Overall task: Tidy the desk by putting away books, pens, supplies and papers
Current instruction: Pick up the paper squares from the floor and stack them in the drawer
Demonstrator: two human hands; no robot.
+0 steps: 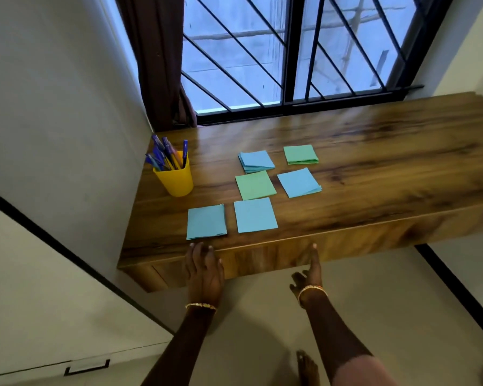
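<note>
Both hands were held empty at the front edge of the worktop (374, 151). The left hand (204, 274) was seen back-up, fingers straight and loosely spread, the fingertips (200, 246) over the edge. The right hand (308, 277) was turned on its side, one finger extended up against the front face of the worktop; how the remaining fingers lay could not be told.

Six small square stacks of paper were laid ahead of the hands, none touched. The nearest blue stack (206, 222) was placed just beyond the left fingertips, almost straight ahead of them. A second blue stack (255, 215) was set just beside it, between the two hands. Further back were seen a green stack (255, 185), a blue stack (299, 182), a fanned blue stack (256, 161) and a green stack (301, 154), farthest of all. Being square, the stacks offered no long axis; their edges were set roughly parallel to the worktop's front.

By position, the left hand was judged the nearer for a first pick.

A yellow cup (175, 178) of blue pens (165, 153) was stood at the left rear, near the wall.
</note>
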